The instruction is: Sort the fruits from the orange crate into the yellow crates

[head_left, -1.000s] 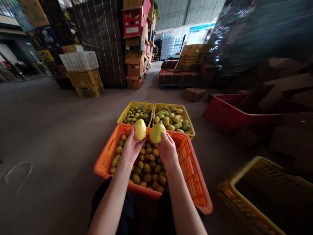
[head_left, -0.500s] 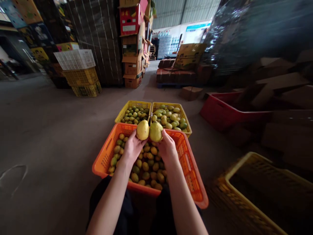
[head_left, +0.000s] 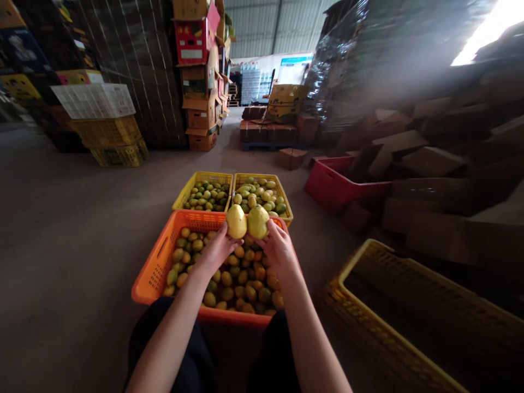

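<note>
My left hand [head_left: 216,252] is closed round a pale yellow mango [head_left: 236,221]. My right hand [head_left: 279,251] grips a greener mango [head_left: 257,221]. The two fruits touch side by side above the far rim of an orange crate [head_left: 152,272] that holds several small yellow-green mangoes. Beyond it stand two yellow crates, the left one [head_left: 203,191] with greener fruit and the right one [head_left: 260,195] with larger fruit.
A large yellow crate [head_left: 409,322] lies at my right, its inside dark. A red crate [head_left: 339,185] and a pile of flattened cardboard sit further right. Stacked boxes and white and yellow baskets [head_left: 102,125] line the back left. Bare concrete floor spreads to the left.
The two mangoes have come together until they touch. My view has swung to the right, so the crates sit further left in the picture.
</note>
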Motion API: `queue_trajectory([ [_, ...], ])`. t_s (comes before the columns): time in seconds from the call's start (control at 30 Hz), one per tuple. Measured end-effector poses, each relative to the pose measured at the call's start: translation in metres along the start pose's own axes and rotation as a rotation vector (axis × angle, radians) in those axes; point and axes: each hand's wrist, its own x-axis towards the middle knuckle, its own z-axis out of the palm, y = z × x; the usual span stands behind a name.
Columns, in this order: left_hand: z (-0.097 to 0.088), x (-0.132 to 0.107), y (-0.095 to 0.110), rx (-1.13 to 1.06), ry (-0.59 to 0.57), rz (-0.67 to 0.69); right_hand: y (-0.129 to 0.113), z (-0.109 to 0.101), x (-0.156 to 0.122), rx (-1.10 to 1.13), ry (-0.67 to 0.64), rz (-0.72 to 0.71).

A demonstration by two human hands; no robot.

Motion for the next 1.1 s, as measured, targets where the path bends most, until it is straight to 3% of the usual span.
queue_trajectory([
  [0.37,-0.007,0.010,-0.010,0.111,-0.072,-0.026,-0.002,-0.017,-0.006,-0.045,-0.049,0.086],
  [0.6,-0.012,0.002,-0.001,0.225,-0.054,-0.055,0.013,-0.016,-0.005,-0.045,-0.154,0.124],
  [0.73,-0.021,-0.002,0.005,0.243,0.014,-0.097,0.020,-0.019,-0.004,-0.095,-0.139,0.202],
  [0.9,-0.036,-0.006,0.006,0.161,0.223,-0.088,0.030,-0.027,-0.002,-0.153,-0.137,0.290],
  [1.1,-0.040,-0.008,0.002,0.077,0.221,-0.158,0.043,-0.037,0.003,-0.139,-0.173,0.365],
])
